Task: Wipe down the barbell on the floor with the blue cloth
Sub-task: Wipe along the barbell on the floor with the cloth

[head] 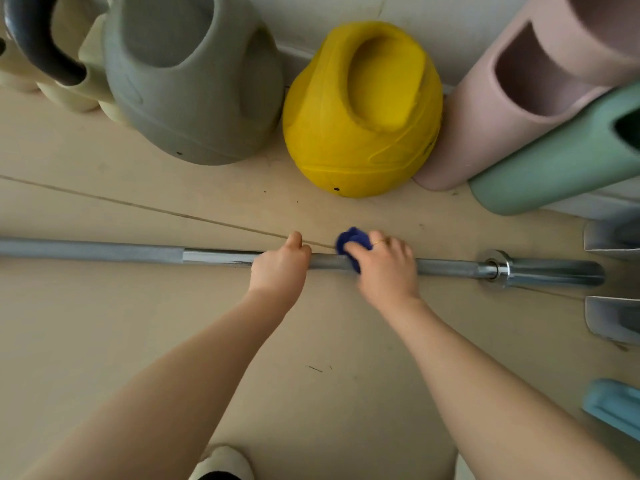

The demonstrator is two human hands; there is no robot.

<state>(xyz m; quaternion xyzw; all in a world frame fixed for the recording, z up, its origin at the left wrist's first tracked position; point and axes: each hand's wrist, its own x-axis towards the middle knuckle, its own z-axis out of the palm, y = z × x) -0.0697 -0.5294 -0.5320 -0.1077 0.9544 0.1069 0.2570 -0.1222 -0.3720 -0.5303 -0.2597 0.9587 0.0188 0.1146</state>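
Note:
A long steel barbell [214, 257] lies across the beige floor from the left edge to its sleeve and collar at the right. My left hand [280, 268] grips the shaft near its middle, fingers curled over it. Just to the right, my right hand [386, 268] holds the blue cloth [351, 239] bunched around the shaft, with the cloth showing above and below my fingers. The two hands are a short gap apart on the bar.
Beyond the bar stand a grey kettlebell [194, 81], a yellow kettlebell [360, 112], cream ones at far left, and pink [512, 98] and green [554, 161] cylinders against the wall. White stands [609, 317] and a light blue object [613, 407] sit at the right edge. A shoe [221, 462] shows at the bottom.

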